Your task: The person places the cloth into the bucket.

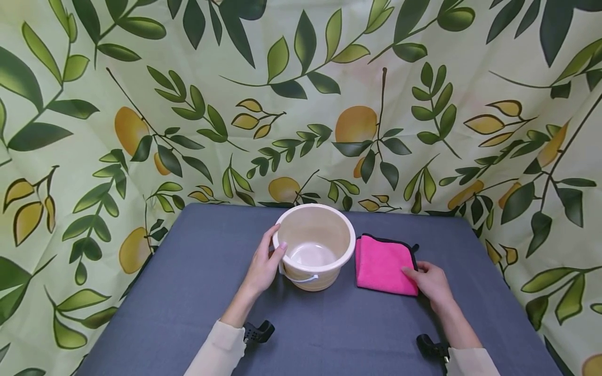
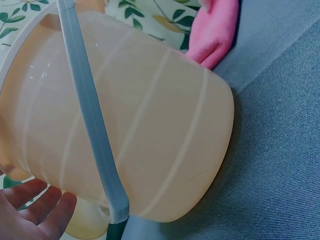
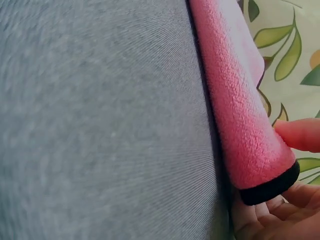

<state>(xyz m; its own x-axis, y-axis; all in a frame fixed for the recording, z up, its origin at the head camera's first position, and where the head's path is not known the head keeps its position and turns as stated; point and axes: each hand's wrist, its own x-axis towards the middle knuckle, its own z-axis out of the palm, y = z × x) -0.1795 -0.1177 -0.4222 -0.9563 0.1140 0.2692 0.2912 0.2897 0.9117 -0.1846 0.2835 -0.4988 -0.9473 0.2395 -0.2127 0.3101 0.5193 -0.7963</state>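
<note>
A cream plastic bucket stands upright on the table, its mouth facing up and its inside bare. The bucket's pale handle hangs down against the outer wall. My left hand holds the bucket by its left side, thumb at the rim and the other fingers against the outside. To the right of the bucket lies a folded pink towel with black edging. My right hand pinches the towel's right edge; its thumb lies on top and its other fingers are underneath, as the right wrist view shows.
The table wears a grey-blue cloth. Behind it and at both sides hangs a leaf-and-fruit patterned curtain. A black wrist mount sits by the left forearm, and another mount by the right.
</note>
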